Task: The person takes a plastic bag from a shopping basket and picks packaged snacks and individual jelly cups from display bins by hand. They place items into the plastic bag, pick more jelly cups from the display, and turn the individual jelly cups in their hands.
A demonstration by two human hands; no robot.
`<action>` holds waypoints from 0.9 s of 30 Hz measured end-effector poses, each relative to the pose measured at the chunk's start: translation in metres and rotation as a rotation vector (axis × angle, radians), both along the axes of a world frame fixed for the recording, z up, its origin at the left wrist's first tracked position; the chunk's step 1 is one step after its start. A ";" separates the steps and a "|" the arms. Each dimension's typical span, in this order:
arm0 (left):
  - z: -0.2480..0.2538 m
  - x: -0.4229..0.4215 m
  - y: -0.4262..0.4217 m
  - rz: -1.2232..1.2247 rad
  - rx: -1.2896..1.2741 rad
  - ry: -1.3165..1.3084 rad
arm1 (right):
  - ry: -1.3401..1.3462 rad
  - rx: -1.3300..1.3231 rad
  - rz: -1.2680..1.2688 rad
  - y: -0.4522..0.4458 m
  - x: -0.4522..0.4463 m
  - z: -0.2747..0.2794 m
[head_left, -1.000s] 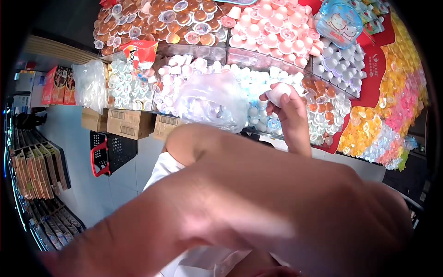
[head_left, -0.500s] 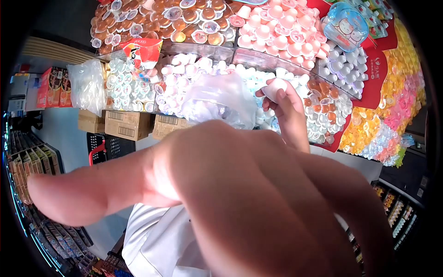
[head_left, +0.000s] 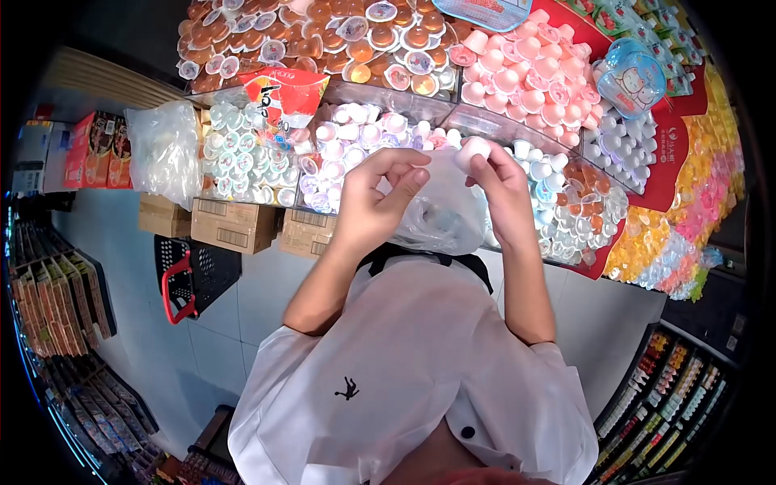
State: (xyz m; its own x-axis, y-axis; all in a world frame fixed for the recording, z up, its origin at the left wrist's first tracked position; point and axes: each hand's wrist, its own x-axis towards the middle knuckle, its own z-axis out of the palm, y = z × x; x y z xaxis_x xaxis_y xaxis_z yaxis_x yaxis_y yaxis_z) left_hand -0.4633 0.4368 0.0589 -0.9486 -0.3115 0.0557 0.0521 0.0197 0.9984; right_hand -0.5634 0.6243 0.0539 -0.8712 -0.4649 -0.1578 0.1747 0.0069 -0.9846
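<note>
My left hand is closed, thumb against fingers, at the upper left edge of a clear plastic bag. The bag hangs between my hands with some contents showing blurred through its film. My right hand pinches a small white jelly cup at the bag's upper right, its fingertips close to the film. Just beyond my hands lie white and pale purple jelly cups in a bin. Pale blue-white cups sit right of my right hand.
Farther back are bins of brown jelly cups and pink ones. A red snack packet lies on the left bins beside hanging clear bags. Cardboard boxes and a black basket stand below. Yellow sweets are at right.
My left hand has dropped from close before the camera to the bag's edge. The bag has come nearer my body, lifted between both hands. My right hand still holds the white cup.
</note>
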 end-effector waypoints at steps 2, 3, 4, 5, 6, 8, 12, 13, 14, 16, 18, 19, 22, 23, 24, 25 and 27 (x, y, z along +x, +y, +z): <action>-0.012 0.006 -0.011 0.065 -0.001 -0.040 | -0.002 0.009 0.024 -0.010 -0.004 -0.002; -0.014 0.009 -0.017 0.095 -0.008 -0.070 | -0.011 0.007 0.036 -0.015 -0.005 -0.004; -0.016 0.011 -0.023 0.125 -0.015 -0.101 | -0.021 0.005 0.048 -0.021 -0.006 -0.005; -0.019 0.011 -0.027 0.116 -0.052 -0.083 | -0.053 0.010 0.036 -0.030 -0.004 -0.003; -0.022 0.010 -0.031 0.107 -0.088 -0.065 | -0.066 -0.022 0.060 -0.038 -0.001 -0.005; -0.026 0.013 -0.037 0.063 -0.123 -0.042 | -0.095 -0.083 0.107 -0.049 0.007 -0.010; -0.042 0.021 -0.047 -0.058 0.002 -0.068 | 0.059 0.158 0.305 -0.065 0.017 0.004; -0.044 0.025 -0.049 -0.075 0.111 -0.090 | 0.016 0.095 0.312 -0.067 0.016 -0.004; -0.045 0.029 -0.051 -0.093 0.221 -0.112 | -0.025 0.073 0.313 -0.069 0.018 -0.008; -0.047 0.032 -0.055 -0.107 0.335 -0.081 | -0.106 0.026 0.313 -0.074 0.022 -0.014; -0.054 0.034 -0.056 -0.083 0.337 -0.064 | -0.062 0.015 0.365 -0.075 0.022 -0.019; -0.055 0.034 -0.059 -0.083 0.330 -0.076 | -0.066 -0.003 0.380 -0.077 0.022 -0.019; -0.057 0.032 -0.067 -0.034 0.285 -0.116 | 0.003 0.023 0.402 -0.077 0.023 -0.014; -0.062 0.029 -0.071 0.017 0.252 -0.133 | 0.039 0.044 0.405 -0.076 0.022 -0.012; -0.068 0.025 -0.075 0.069 0.220 -0.149 | 0.077 0.051 0.392 -0.074 0.021 -0.014; -0.075 0.019 -0.080 0.150 0.075 -0.132 | 0.114 0.057 0.379 -0.072 0.020 -0.018; -0.102 0.007 -0.094 0.237 -0.175 -0.145 | 0.154 0.075 0.353 -0.067 0.017 -0.021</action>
